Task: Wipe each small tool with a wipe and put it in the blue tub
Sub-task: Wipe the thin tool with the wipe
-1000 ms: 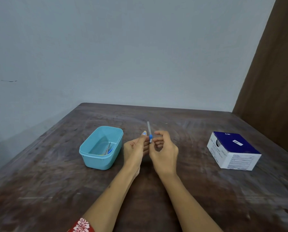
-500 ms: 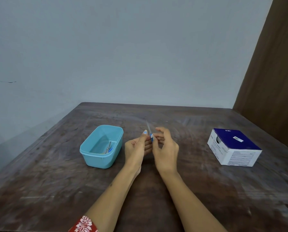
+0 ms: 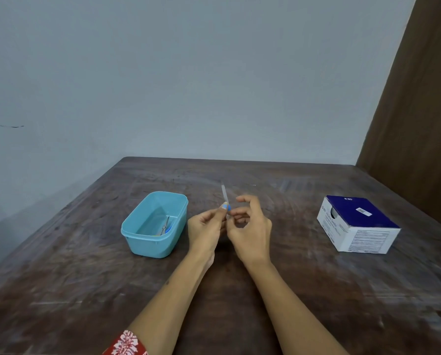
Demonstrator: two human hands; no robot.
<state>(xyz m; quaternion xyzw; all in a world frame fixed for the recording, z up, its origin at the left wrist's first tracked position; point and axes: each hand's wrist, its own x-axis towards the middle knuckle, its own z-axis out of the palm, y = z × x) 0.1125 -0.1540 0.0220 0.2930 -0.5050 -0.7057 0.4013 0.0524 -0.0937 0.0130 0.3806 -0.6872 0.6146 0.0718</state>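
Note:
My left hand (image 3: 207,228) pinches a small tool (image 3: 225,199), a thin clear stick with a blue hub, and holds it upright above the table. My right hand (image 3: 250,230) is close on its right, fingers curled near the tool's lower end and thumb lifted clear of it. Whether a wipe sits in those fingers is too small to make out. The blue tub (image 3: 137,234) stands just left of my hands. Small scissors (image 3: 165,226) and a blue-handled item lie inside it.
A blue and white cardboard box (image 3: 357,224) sits on the right of the dark wooden table (image 3: 86,290). A pale wall lies behind the table's far edge and a brown panel rises at the right.
My right thumb has come off the tool and that hand has loosened. The left hand still holds the tool, which stays in nearly the same place.

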